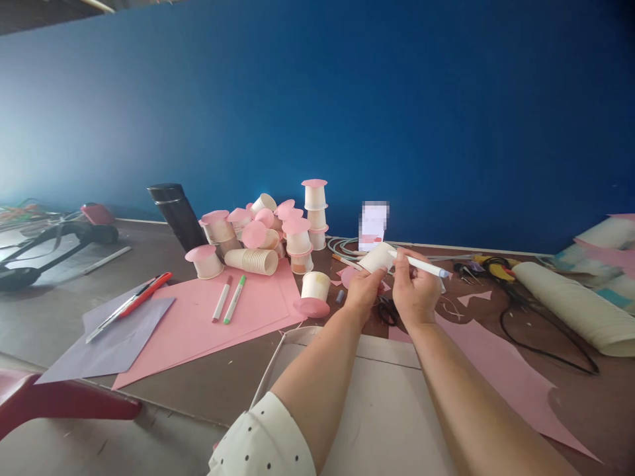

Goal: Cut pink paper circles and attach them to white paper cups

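My left hand (366,291) is closed around a white paper cup (378,256), which lies tilted in its grip. In my right hand (415,287) is a white marker (424,266) with a bluish end, its other end close to the cup's side; I cannot tell whether it touches. A pink paper disc (350,276) shows just left of the held cup. Black-handled scissors (387,311) lie under my wrists, partly hidden. To the left rests another paper cup (316,285) with a pink disc (312,308) at its lower end.
Several cups with pink discs (297,228) are piled at the back beside a black bottle (177,215). Pink sheets (198,317), two markers (234,301) and a red utility knife (143,297) lie left. A large stack of cups (575,307) and a black cable (546,357) lie right.
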Demonstrator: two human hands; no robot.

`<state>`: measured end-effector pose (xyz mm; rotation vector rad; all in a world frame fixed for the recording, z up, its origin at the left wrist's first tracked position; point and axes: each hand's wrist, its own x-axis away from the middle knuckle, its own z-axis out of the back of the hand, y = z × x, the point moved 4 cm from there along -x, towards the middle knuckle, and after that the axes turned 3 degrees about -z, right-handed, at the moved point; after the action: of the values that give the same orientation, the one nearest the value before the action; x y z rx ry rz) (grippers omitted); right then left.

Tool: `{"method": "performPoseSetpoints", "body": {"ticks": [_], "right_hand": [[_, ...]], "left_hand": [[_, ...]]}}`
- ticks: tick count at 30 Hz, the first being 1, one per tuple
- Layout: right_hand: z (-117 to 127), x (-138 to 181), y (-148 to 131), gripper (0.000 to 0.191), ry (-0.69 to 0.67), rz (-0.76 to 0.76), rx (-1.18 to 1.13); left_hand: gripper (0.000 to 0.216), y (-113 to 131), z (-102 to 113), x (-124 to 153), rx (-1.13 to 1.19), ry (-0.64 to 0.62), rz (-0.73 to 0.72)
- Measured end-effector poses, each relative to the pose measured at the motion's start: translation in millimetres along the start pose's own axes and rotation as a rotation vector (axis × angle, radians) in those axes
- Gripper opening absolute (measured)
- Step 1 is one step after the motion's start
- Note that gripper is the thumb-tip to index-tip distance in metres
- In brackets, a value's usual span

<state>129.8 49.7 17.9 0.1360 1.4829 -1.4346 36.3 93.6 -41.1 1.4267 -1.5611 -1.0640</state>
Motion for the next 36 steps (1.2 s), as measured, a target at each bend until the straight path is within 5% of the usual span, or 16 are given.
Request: {"method": "performPoseSetpoints", "body": {"ticks": [36], "right_hand": [[0, -2, 3, 0.035, 0.025, -0.005, 0.055]], "left_hand": [[0.027, 11, 0, 6, -0.196, -0.011, -0.116]]}}
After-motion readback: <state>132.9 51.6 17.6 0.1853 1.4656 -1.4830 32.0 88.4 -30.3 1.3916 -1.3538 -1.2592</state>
